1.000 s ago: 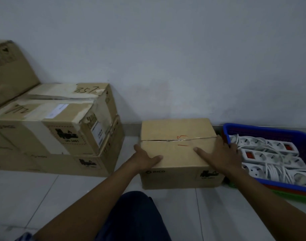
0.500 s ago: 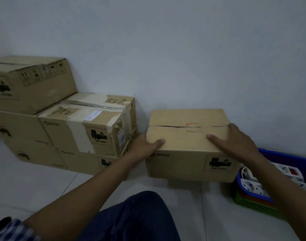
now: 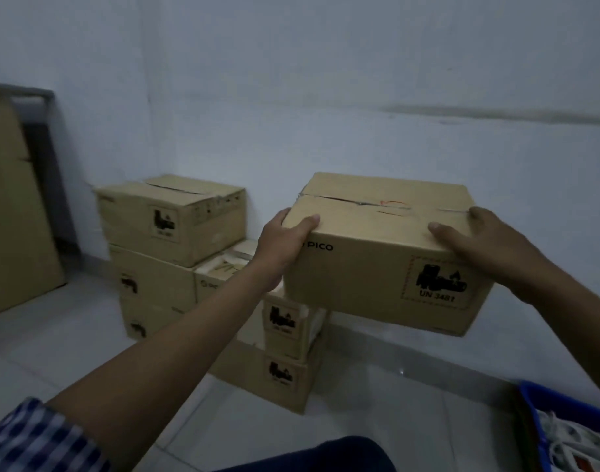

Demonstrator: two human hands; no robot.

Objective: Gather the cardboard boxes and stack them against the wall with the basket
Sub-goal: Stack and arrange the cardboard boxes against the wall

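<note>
A closed brown rectangular cardboard box [image 3: 380, 253] printed with "PICO" and a black "UN 3481" label is held up clear of the pale tiled floor [image 3: 411, 413], its long axis running left to right between the two hands, tilted a little so the left end sits higher than the right. Its printed long side faces the person and its taped top seam runs along the same left-to-right line. The left hand [image 3: 285, 240] clasps the box's left end, thumb hooked over the top near edge and palm against the end face; the other fingers are hidden behind the box. The right hand [image 3: 485, 240] is spread over the top right corner, thumb lying along the near top edge, fingers curled over the far side. Below and to the left of the left hand stands a stack of similar brown cardboard boxes [image 3: 176, 260] against the light blue wall [image 3: 326, 80]. Well below the right hand, at the lower right corner, is the rim of a blue plastic basket [image 3: 536, 410] holding white cabled items.
</note>
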